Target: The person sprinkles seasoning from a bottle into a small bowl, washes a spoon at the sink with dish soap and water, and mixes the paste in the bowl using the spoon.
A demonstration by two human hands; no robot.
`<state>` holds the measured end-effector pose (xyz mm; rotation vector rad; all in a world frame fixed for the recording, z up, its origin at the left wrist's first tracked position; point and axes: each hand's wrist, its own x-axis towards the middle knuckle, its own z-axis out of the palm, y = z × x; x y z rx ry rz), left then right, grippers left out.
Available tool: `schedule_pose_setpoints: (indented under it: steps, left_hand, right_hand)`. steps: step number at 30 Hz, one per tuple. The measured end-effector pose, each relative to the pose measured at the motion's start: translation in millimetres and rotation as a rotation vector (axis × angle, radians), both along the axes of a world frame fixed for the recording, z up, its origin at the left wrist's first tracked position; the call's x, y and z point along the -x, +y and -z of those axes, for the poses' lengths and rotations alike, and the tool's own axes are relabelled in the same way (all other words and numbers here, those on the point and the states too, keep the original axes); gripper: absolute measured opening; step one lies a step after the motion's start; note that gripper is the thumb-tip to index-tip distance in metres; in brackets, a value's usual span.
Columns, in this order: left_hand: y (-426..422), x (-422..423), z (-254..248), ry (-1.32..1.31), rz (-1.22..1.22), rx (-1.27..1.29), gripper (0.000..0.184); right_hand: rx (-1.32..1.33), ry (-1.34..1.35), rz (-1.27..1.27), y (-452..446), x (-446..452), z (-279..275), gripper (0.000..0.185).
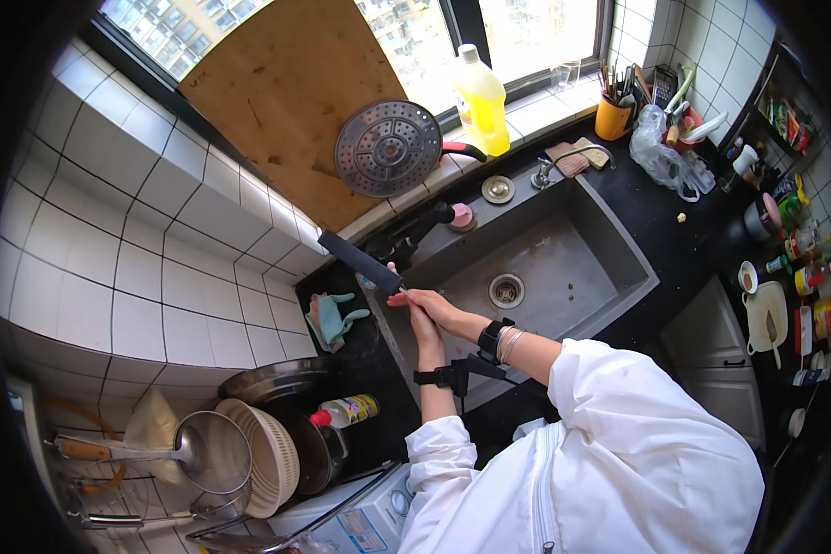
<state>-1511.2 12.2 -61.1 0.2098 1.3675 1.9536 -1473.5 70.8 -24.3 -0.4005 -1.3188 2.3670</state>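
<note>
A long, flat dark object (358, 259) is held over the left end of the grey sink (609, 319); its exact kind is unclear. My right hand (440, 309) closes around its near end. Just below, my left hand (421, 320) touches the right one and curls at the same end, with a fingertip showing past the object's edge. Something red shows at the fingers, too small to name. The overlapping hands hide most of the grip.
A curved faucet (543, 174) and drain cover (498, 189) sit behind the basin. Left of it lie pale blue gloves (334, 320) and a red-capped bottle (345, 411). A cutting board (286, 102), perforated disc (388, 148) and yellow bottle (482, 103) stand by the window.
</note>
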Motion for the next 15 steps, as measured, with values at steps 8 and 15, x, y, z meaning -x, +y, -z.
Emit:
schedule_pose_setpoints:
  steps: [8,15]
  left_hand:
    - [7.7,9.5,24.9,0.007,-0.011,-0.067,0.041]
    - [-3.4,-2.1,4.5,-0.091,0.083,-0.08,0.026]
  right_hand:
    - [0.057,-0.085,-0.003,3.4,-7.6,-16.8,0.031]
    - [0.264,-0.065,0.017,19.0,-10.4,-15.5,0.033]
